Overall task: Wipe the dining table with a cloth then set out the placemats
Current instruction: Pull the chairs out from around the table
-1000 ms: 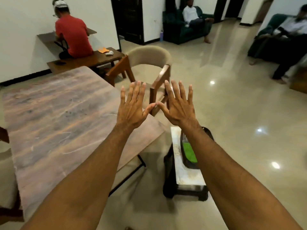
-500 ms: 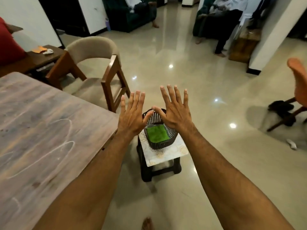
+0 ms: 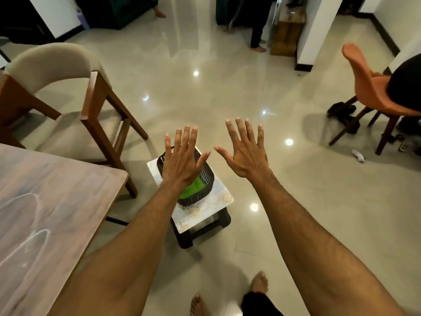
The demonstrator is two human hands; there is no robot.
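The wooden dining table fills the lower left, with pale smear marks on its top. A green cloth lies in a black woven basket on a small marble-topped stool just right of the table corner. My left hand hovers above the basket, fingers spread, palm down, holding nothing. My right hand is held out beside it over the floor, also spread and empty. The left hand hides part of the basket. No placemats are in view.
A beige-backed wooden chair stands at the table's far end. An orange chair with a dark object on it stands at right, with shoes under it. People's legs show at the back. My bare feet are on glossy tile.
The view has swung right and down from the table to the stool with the basket. Both hands stay spread and empty, and have drifted slightly apart.
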